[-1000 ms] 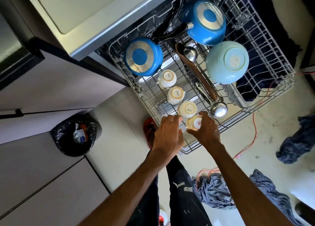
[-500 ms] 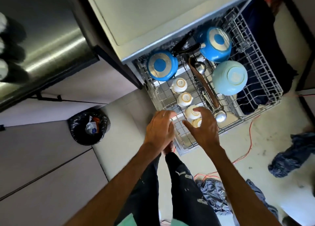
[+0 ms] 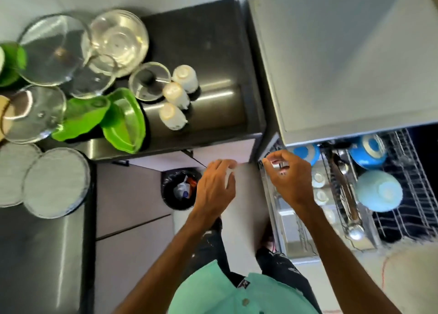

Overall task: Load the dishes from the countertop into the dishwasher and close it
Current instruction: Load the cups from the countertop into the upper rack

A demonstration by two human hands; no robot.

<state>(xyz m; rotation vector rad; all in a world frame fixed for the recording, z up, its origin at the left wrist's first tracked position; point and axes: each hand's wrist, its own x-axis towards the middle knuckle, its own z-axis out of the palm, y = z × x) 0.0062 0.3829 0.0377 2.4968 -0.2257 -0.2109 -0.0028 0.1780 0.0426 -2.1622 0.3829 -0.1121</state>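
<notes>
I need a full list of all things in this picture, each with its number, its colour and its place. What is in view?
cups on countertop: three, white, upside down in a row on the dark countertop
glass lids: at least three, clear, countertop left
glass bowl: one, clear, countertop back
plastic containers: several, green, beside the lids
round plates: two, grey, lower left
bin: one, black, on the floor
dishwasher rack: one, grey wire, pulled out, right
pots: two, blue, in the rack
bowl: one, pale blue, in the rack
cups in rack: at least two, white, blurred
utensils: several, metal and brown, mid-rack
left hand: fingers loosely curled, near the bin
right hand: blurred, at the rack's left edge
</notes>
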